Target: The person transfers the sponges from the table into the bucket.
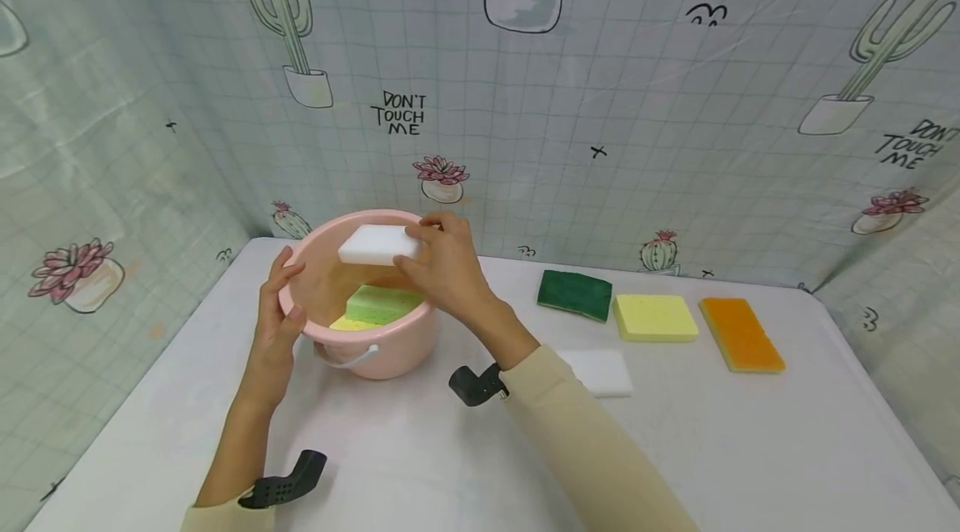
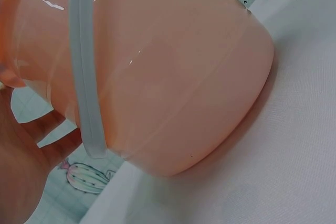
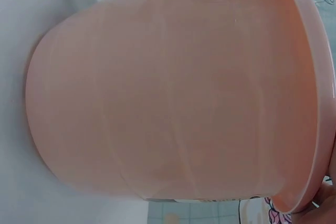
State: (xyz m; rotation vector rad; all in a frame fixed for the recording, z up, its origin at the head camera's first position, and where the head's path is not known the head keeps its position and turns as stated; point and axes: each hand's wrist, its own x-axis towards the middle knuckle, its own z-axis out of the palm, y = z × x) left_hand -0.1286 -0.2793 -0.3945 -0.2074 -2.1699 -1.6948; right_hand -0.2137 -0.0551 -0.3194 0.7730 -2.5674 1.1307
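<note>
Head view gives us the room first: a pale, cactus-printed cloth (image 1: 480, 98) hangs behind the bucket and to both sides of it, hiding whatever lies beyond. Below it spreads the white desk (image 1: 420, 465), which carries everything and is plain enough that each colour around the bucket stands out. The pink bucket (image 1: 393, 353) itself stands toward the desk's far edge, its white handle (image 1: 362, 358) lowered on the near side, which we judge keeps the mouth free. Of the two hands, the left hand (image 1: 275, 336) grips the bucket's rim on its left, probably to steady it. The right hand (image 1: 447, 265) pinches a white sponge (image 1: 375, 244) by its right end at the bucket's mouth, perhaps leaving the other end free to clear the rim. Inside the bucket we see a light green sponge (image 1: 381, 304) and a yellow sponge (image 1: 348, 323); we cannot tell how they rest. Right of the bucket lie a dark green pad (image 1: 574, 294), another yellow sponge (image 1: 656, 318) and an orange-topped sponge (image 1: 742, 335), seemingly spaced for easy reach, plus a second white sponge (image 1: 607, 373) partly behind the right sleeve (image 1: 592, 449).
</note>
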